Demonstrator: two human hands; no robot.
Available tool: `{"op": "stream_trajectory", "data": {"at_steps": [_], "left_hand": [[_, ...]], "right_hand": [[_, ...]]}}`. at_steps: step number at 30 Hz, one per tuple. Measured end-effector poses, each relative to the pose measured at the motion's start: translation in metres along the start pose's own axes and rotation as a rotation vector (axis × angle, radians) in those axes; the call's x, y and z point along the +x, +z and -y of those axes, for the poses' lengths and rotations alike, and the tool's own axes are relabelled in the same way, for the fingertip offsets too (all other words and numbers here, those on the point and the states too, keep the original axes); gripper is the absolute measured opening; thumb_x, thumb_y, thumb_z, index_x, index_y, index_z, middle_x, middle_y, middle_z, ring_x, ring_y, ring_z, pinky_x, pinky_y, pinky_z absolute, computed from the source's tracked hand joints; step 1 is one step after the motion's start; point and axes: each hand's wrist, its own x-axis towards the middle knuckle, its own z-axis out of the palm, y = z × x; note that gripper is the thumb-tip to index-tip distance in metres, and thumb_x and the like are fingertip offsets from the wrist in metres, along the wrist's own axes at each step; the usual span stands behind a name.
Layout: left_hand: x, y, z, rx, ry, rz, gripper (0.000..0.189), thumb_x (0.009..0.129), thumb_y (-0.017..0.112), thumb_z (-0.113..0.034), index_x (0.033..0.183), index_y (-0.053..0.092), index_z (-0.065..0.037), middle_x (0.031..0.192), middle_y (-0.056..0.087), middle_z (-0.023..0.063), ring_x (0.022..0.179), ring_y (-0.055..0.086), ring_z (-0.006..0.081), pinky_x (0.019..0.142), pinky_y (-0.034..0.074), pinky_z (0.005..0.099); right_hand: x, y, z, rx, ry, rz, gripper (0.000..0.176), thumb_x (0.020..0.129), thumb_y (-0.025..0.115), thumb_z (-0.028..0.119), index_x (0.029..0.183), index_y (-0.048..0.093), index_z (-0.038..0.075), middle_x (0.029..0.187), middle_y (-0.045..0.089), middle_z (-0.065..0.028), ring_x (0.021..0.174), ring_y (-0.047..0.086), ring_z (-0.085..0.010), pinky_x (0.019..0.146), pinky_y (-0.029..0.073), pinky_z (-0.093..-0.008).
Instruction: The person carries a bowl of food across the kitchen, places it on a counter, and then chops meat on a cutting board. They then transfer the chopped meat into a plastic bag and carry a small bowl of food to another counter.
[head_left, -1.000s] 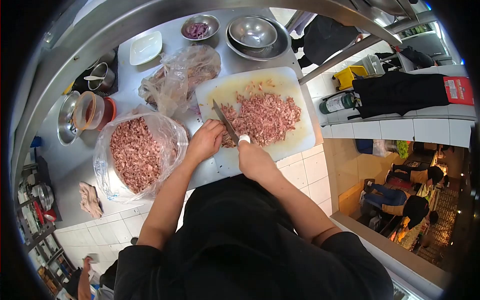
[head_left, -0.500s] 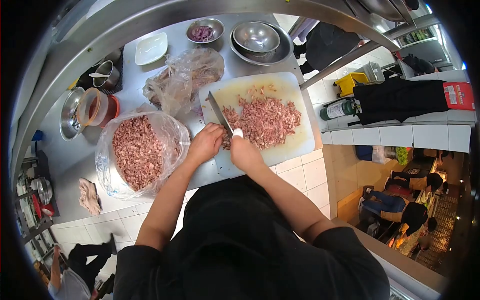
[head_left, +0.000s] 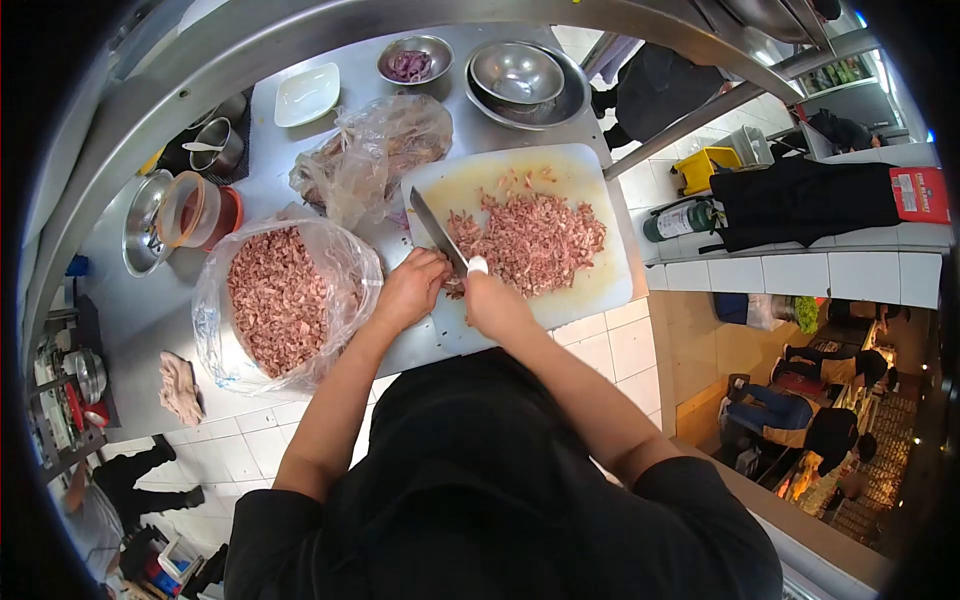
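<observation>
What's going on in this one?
A person at a steel counter is chopping meat. The right hand grips a knife, its blade down at the edge of the meat pile on the white cutting board. The left hand is curled beside the blade. A plastic bag full of diced meat sits to the left.

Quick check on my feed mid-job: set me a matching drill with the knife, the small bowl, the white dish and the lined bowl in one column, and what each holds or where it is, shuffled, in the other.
Things:
1. knife
2. small bowl
3. white dish
4. lined bowl

States:
a. empty
b. chopped meat inside
c. blade over the board
d. red onion inside

Pairs: 1-c, 2-d, 3-a, 4-b
</observation>
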Motion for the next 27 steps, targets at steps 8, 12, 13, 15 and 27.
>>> {"op": "stream_trajectory", "data": {"at_steps": [8, 12, 13, 15, 27], "left_hand": [[-0.003, 0.006, -0.004, 0.002, -0.032, -0.06, 0.015, 0.092, 0.067, 0.001, 0.105, 0.074, -0.001, 0.113, 0.074, 0.0149, 0.113, 0.065, 0.0379, 0.096, 0.056, 0.0453], [-0.006, -0.003, -0.011, -0.045, -0.064, -0.011, 0.018, 0.093, 0.072, -0.005, 0.11, 0.075, -0.003, 0.119, 0.073, 0.0142, 0.116, 0.064, 0.0375, 0.097, 0.056, 0.0449], [-0.01, -0.008, -0.018, 0.031, -0.047, -0.021, 0.023, 0.091, 0.075, -0.006, 0.114, 0.074, -0.003, 0.123, 0.071, 0.0148, 0.117, 0.064, 0.0384, 0.099, 0.056, 0.0456], [-0.02, -0.01, -0.031, 0.098, -0.037, -0.025, 0.03, 0.089, 0.079, -0.007, 0.118, 0.073, -0.003, 0.126, 0.069, 0.0153, 0.118, 0.064, 0.0394, 0.1, 0.055, 0.0463], [-0.016, 0.02, -0.032, 0.105, -0.149, 0.034, 0.028, 0.09, 0.079, -0.011, 0.116, 0.074, -0.002, 0.123, 0.067, 0.0136, 0.117, 0.065, 0.0358, 0.099, 0.058, 0.0452]], "right_hand": [[-0.009, 0.014, -0.005, 0.064, 0.017, -0.066, 0.024, 0.105, 0.054, 0.017, 0.108, 0.065, -0.005, 0.102, 0.075, -0.0321, 0.098, 0.075, -0.0501, 0.087, 0.058, -0.0616], [0.001, -0.008, -0.01, 0.087, -0.016, -0.059, 0.029, 0.11, 0.053, 0.022, 0.107, 0.064, -0.005, 0.097, 0.075, -0.0317, 0.094, 0.074, -0.0515, 0.083, 0.058, -0.0623], [0.003, -0.018, -0.011, 0.048, -0.048, -0.072, 0.03, 0.11, 0.053, 0.023, 0.107, 0.064, -0.005, 0.096, 0.075, -0.0317, 0.092, 0.074, -0.052, 0.082, 0.058, -0.0622], [-0.008, -0.024, -0.011, 0.073, -0.023, -0.063, 0.027, 0.107, 0.055, 0.019, 0.109, 0.063, -0.006, 0.096, 0.075, -0.0327, 0.092, 0.074, -0.0523, 0.083, 0.058, -0.0619], [-0.051, -0.009, 0.007, 0.01, 0.119, 0.05, 0.021, 0.098, 0.058, 0.009, 0.112, 0.062, -0.007, 0.102, 0.075, -0.0323, 0.097, 0.075, -0.05, 0.085, 0.059, -0.0594]]}}
